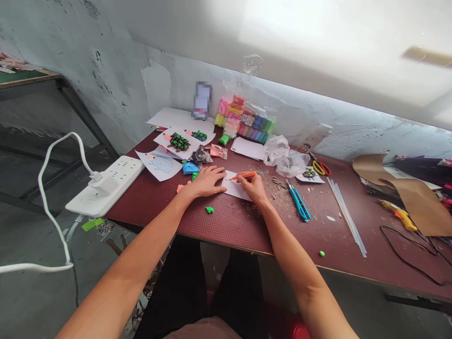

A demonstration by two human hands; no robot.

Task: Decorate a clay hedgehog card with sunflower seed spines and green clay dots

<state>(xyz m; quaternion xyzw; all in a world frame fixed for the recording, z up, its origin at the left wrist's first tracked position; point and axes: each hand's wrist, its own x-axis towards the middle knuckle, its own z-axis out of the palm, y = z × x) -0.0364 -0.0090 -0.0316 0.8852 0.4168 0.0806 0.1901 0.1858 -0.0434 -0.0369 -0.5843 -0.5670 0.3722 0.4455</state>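
Note:
My left hand (206, 182) lies flat on the left part of a white paper sheet (235, 187), pressing it to the maroon table (226, 235). My right hand (253, 188) grips an orange stick (245, 175), and its tip rests on the sheet; I cannot tell whether it is clay or a tool. Sunflower seed shells (277, 184) and crumbs lie just right of that hand. A small green clay lump (209, 210) sits below my left hand. Paper hedgehog crafts (179, 142) lie beyond it.
Packs of coloured clay (243, 120) stand against the wall. Nearby are plastic bags (286, 155), blue utility knives (299, 201), red-and-yellow scissors (320, 167), glue sticks (346, 214), a yellow glue gun (399, 215), brown cardboard (413, 202) and a white power strip (106, 186) at the table's left edge.

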